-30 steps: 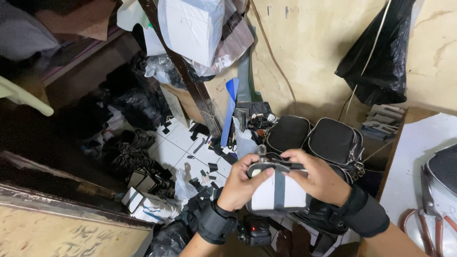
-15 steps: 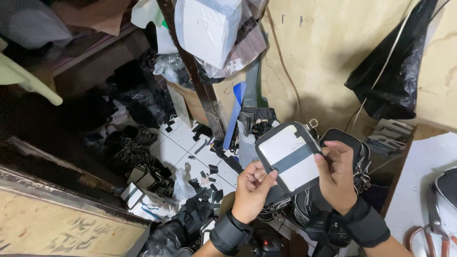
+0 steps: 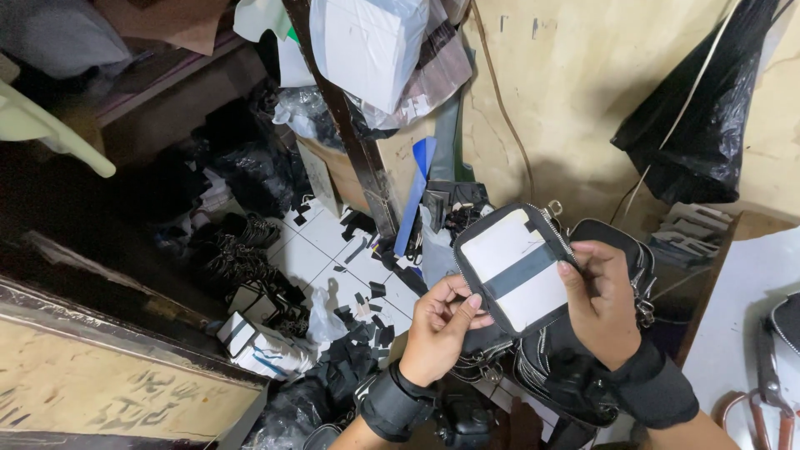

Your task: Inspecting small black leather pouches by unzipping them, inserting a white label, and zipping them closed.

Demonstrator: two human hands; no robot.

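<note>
1. Since the earlier frames, the bag panel (image 3: pixel 514 268) has been raised from a low two-handed clasp and turned, so its white inner face with a dark centre strip now points at the camera.
2. Head view, hands: the left hand (image 3: pixel 439 329) is closed in a pinch on the panel's near-left edge. The right hand (image 3: pixel 602 302) grips the right edge, thumb on the white face and fingers curled behind.
3. Head view, location: the panel is held in the air at centre-right, tilted, its zipper edge running along the far side. It sits just above a pile of finished black pouches (image 3: pixel 557 371).
4. Head view, surroundings: black offcuts lie scattered over the white tiled floor (image 3: pixel 327 254) to the left. Red-handled scissors (image 3: pixel 762 408) rest on the white table (image 3: pixel 750 300) at the near right. A black plastic bag (image 3: pixel 708 125) hangs on the far wall.
5. Risk: both holds are at the edges only. A slackened pinch could probably let the panel drop among the pouches or the floor scraps.
6. Risk: the trailing zipper edge may snag on pouch hardware below.
</note>
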